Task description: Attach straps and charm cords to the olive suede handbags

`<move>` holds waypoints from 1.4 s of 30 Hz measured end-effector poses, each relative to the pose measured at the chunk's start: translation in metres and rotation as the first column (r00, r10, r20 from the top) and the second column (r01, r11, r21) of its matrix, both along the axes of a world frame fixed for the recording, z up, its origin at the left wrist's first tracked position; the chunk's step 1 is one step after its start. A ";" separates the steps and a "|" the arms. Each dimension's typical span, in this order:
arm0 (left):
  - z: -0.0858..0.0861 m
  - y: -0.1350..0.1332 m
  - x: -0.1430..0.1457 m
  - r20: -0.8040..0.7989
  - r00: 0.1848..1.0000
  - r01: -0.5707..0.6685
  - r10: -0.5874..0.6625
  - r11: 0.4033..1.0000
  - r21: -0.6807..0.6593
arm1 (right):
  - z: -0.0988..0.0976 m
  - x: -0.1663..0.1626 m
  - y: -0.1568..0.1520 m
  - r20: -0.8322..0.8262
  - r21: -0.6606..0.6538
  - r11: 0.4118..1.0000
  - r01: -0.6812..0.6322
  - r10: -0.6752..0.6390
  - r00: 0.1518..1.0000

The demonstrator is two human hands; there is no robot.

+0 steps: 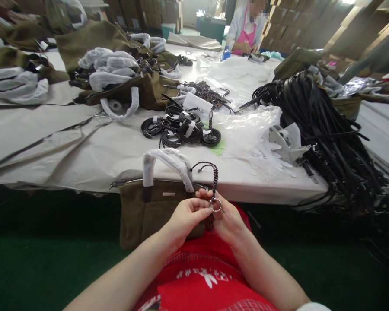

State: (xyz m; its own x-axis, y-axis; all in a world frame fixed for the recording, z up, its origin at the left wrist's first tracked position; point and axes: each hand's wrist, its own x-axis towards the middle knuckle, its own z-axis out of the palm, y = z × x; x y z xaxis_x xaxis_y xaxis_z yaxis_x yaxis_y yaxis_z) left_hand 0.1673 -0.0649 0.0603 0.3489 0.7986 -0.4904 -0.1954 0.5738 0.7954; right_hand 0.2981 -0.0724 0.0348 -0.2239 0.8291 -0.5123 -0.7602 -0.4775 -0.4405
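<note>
Between my hands is a metal ring (217, 204) with a dark braided cord (215, 178) on it, whose loop arches up above my fingers. My left hand (192, 214) pinches the ring's left side with thumb and forefinger. Cupped around the right side, my right hand (227, 216) grips the ring and cord, and part of the cord hangs below. Just left of them an olive-brown handbag (162, 216) leans at the table edge, its handles (168, 162) wrapped in white. A zipper runs along its top.
Coiled black straps (191, 131) lie on the white table (116, 160), with a heap of braided cords (207, 93) behind. Long black straps (324, 116) hang over the right edge beside a tape dispenser (288, 140). More bags (90, 39) fill the left. Across the table stands a person (248, 32).
</note>
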 end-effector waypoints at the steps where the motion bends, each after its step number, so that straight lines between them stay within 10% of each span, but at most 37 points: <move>1: 0.000 0.000 0.000 0.015 1.000 0.002 -0.002 1.000 0.010 | 0.000 0.000 0.000 0.030 0.018 1.000 -0.001 0.000 1.000; 7: 0.007 0.001 -0.012 -0.089 0.996 0.032 -0.017 0.985 0.167 | 0.008 0.024 0.000 0.494 0.319 0.934 -0.161 -0.019 0.869; 11: 0.027 0.003 -0.030 -0.410 0.911 0.231 -0.048 0.882 0.411 | 0.028 0.045 -0.009 0.922 0.367 0.810 -0.457 -0.252 0.293; 13: 0.037 0.002 -0.036 -0.571 0.820 0.389 -0.045 0.776 0.497 | 0.040 0.047 -0.014 0.919 0.392 0.760 -0.519 -0.346 0.187; 16: 0.049 0.001 -0.040 -0.684 0.729 0.541 -0.029 0.636 0.550 | 0.052 0.038 -0.018 0.939 0.345 0.676 -0.651 -0.241 0.247; 19: 0.054 0.001 -0.040 -0.678 0.734 0.541 -0.029 0.628 0.559 | 0.053 0.027 -0.017 0.944 0.302 0.636 -0.711 -0.096 0.315; 27: 0.053 0.000 -0.041 -0.561 0.825 0.444 -0.067 0.691 0.571 | 0.040 0.020 -0.016 0.522 0.277 0.885 -0.374 0.189 0.832; 36: 0.049 -0.002 -0.038 -0.605 0.795 0.478 -0.037 0.651 0.589 | 0.036 0.019 -0.016 0.223 0.206 0.879 -0.431 0.387 0.895; 42: 0.017 0.025 -0.049 -0.681 0.709 0.337 0.184 0.759 0.557 | 0.040 0.025 -0.017 0.422 0.282 0.936 -0.212 0.077 0.903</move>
State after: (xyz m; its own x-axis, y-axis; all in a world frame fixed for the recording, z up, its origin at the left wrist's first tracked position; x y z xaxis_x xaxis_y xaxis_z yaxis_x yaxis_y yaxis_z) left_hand 0.1178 -0.0396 0.0770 0.2129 0.9767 -0.0264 0.5476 -0.0969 0.8311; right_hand 0.3228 -0.0895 0.0746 -0.1862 0.9349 -0.3020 -0.4211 -0.3537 -0.8352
